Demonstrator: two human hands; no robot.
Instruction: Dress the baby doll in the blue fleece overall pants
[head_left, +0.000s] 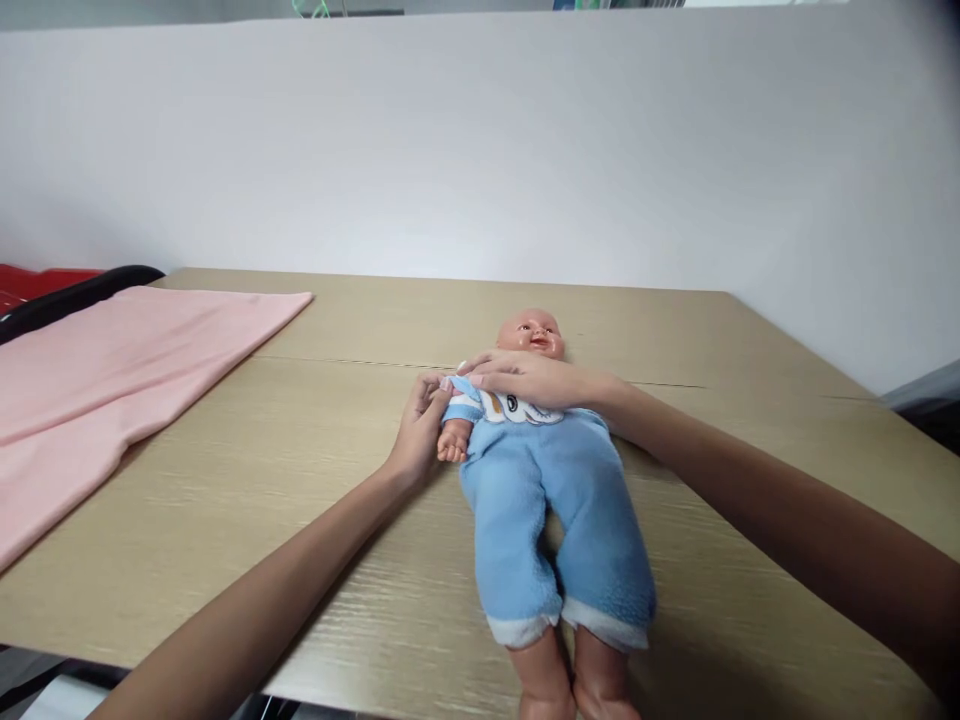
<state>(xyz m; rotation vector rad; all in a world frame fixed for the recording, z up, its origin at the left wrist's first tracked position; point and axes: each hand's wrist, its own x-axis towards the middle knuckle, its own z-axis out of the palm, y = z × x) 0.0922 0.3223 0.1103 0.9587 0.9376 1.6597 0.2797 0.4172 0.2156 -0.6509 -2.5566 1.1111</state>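
A baby doll (pixel 551 500) in a fleecy blue romper lies on its back on the wooden table (pixel 300 500), head away from me and bare feet at the near edge. My left hand (pixel 416 430) pinches the striped sleeve at the doll's arm, fingers closed on the cloth. My right hand (pixel 521 378) lies across the doll's chest just under its chin, fingers pressed together and reaching to the same sleeve.
A folded pink cloth (pixel 112 370) covers the table's left part. Behind it a black rim (pixel 82 290) and something red (pixel 30 282) show. A white wall (pixel 480 150) runs along the table's far edge.
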